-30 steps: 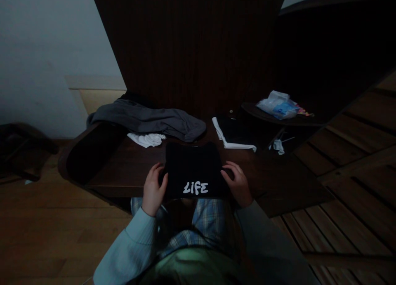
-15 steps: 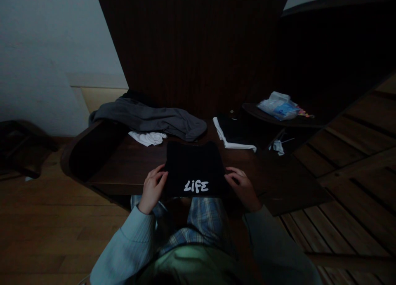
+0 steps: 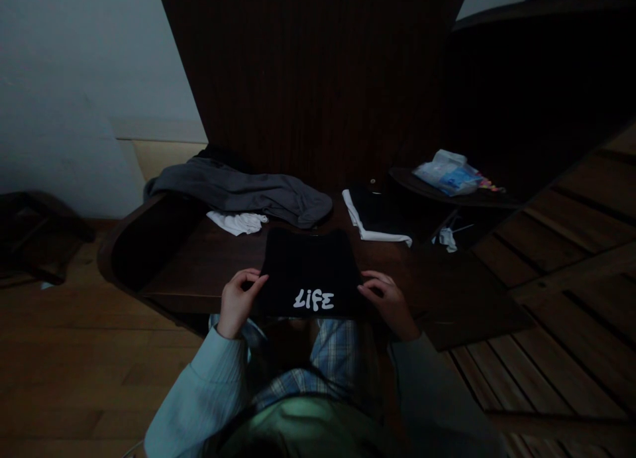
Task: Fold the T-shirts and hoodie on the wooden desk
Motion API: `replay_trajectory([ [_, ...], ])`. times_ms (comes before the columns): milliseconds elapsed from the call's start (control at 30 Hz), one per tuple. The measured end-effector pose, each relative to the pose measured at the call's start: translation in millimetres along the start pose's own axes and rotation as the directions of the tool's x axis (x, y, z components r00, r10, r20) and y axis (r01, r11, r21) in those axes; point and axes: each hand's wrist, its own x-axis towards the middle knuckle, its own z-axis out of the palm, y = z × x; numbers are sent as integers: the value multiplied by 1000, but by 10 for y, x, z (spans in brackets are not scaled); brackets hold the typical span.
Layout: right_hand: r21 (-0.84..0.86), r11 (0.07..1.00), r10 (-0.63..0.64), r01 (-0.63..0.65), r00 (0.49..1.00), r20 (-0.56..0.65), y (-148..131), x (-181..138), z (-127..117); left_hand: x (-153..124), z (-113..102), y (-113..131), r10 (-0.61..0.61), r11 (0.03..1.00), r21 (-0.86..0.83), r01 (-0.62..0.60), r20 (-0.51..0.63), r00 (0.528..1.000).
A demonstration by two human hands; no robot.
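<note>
A folded black T-shirt [image 3: 313, 262] lies at the front of the dark wooden desk, its white lettering upside down to me near the front edge. My left hand [image 3: 242, 299] pinches its left edge between thumb and fingers. On the opposite side, my right hand [image 3: 388, 302] has thumb and fingers closed on the right edge. The cloth looks flat between both hands.
Behind on the left lies a crumpled grey garment [image 3: 238, 186] with a white cloth [image 3: 237, 223] in front. Folded black and white clothes [image 3: 380, 216] sit behind right. A small shelf [image 3: 397, 176] bears a plastic packet [image 3: 450, 174]. A tall dark panel [image 3: 318, 80] rises behind.
My left hand has shifted slightly left and its finger-thumb pinch shows more clearly. The right hand stays at the shirt's right edge, and the shirt has barely moved.
</note>
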Motion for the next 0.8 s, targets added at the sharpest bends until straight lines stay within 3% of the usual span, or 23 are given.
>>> replay_trajectory([
  [167, 15, 1000, 1, 0, 999, -44, 7, -10, 19, -22, 20, -16, 15, 995, 100, -2, -133, 991],
  [267, -1, 1000, -1, 1, 999, -36, -4, -14, 13, -50, 34, 1, 68, 979, 199, -39, -141, 988],
  [400, 19, 998, -57, 55, 992, 115, -7, -18, -52, -79, -32, 52, 110, 951, 287, -117, 43, 993],
  [500, 61, 994, -105, 94, 975, 194, 33, -20, -106, -97, -135, 73, 130, 937, 295, -184, 196, 972],
  [800, 78, 992, -117, 100, 959, 257, 158, 11, -111, -83, -332, 22, 182, 918, 213, -333, 520, 834],
])
